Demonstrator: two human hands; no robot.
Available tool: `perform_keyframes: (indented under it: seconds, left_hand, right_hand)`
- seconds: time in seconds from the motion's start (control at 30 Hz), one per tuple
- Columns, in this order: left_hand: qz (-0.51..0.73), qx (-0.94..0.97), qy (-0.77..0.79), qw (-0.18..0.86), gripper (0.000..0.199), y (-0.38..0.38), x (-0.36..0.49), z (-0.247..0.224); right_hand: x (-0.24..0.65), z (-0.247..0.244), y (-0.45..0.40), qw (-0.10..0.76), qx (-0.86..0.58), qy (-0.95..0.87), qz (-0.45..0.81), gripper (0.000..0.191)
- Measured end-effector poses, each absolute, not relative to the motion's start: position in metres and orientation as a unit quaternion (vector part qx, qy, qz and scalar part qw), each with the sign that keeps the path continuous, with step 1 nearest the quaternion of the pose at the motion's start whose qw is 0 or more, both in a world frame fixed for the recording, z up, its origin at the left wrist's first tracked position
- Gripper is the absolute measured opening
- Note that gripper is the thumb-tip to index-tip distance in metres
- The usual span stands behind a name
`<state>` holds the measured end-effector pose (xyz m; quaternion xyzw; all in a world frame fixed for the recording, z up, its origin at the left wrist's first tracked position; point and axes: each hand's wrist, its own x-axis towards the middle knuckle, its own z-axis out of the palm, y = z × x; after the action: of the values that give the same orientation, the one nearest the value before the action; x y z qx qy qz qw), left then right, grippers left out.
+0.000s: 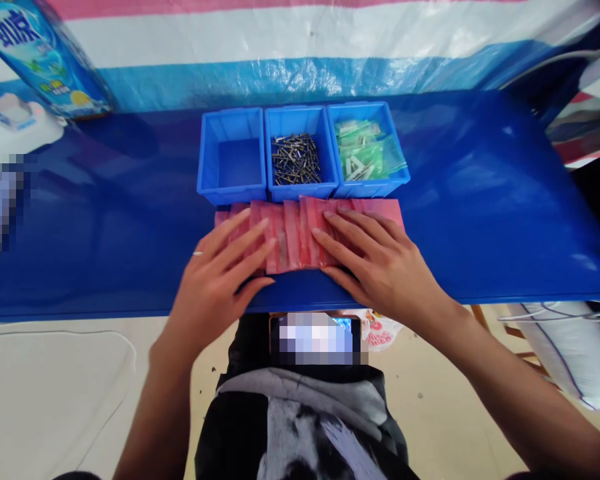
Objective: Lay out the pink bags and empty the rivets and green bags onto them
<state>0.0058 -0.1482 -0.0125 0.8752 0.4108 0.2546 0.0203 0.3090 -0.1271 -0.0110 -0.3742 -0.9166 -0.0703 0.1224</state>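
Left hand open and palm-down, a ring on one finger, fingertips resting on the left part of a row of overlapping pink plastic bags; right hand also open and flat, fingers spread over the right part of the same row. Row lying on a blue tabletop, just in front of three blue plastic bins standing side by side, with small metal fasteners in the middle bin and small green-tinted plastic bags in the right one. Below the table edge, a phone with a blurred screen on the person's lap, between both forearms.
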Motion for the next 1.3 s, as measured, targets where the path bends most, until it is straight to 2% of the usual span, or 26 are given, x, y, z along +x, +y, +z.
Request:
perform_keyframes:
  seconds: [0.17, 0.27, 0.5, 0.7, 1.13, 1.3]
  left_hand:
    - [0.275, 0.853, 0.441, 0.044, 0.049, -0.149, -0.029, -0.017]
    - [0.296, 0.843, 0.449, 0.021, 0.046, -0.148, -0.024, -0.025]
    - [0.294, 0.84, 0.456, 0.009, 0.055, -0.146, -0.015, -0.027]
    - [0.305, 0.851, 0.425, 0.042, 0.045, -0.145, -0.021, -0.026]
    - [0.309, 0.854, 0.416, 0.04, 0.06, -0.139, -0.018, -0.026]
    - [0.315, 0.854, 0.412, 0.038, 0.068, -0.141, 0.001, -0.023]
  right_hand:
    - [0.301, -0.009, -0.124, 0.13, -0.359, -0.923, -0.049, 0.048]
    - [0.291, -0.007, -0.124, 0.142, -0.358, -0.922, -0.04, 0.049]
    - [0.252, -0.011, -0.119, 0.162, -0.333, -0.927, -0.061, 0.047]
    - [0.238, -0.018, -0.114, 0.184, -0.342, -0.919, -0.062, 0.045]
    - [0.248, -0.02, -0.108, 0.17, -0.291, -0.939, -0.071, 0.042]
    - [0.267, -0.008, -0.112, 0.176, -0.285, -0.942, -0.025, 0.061]
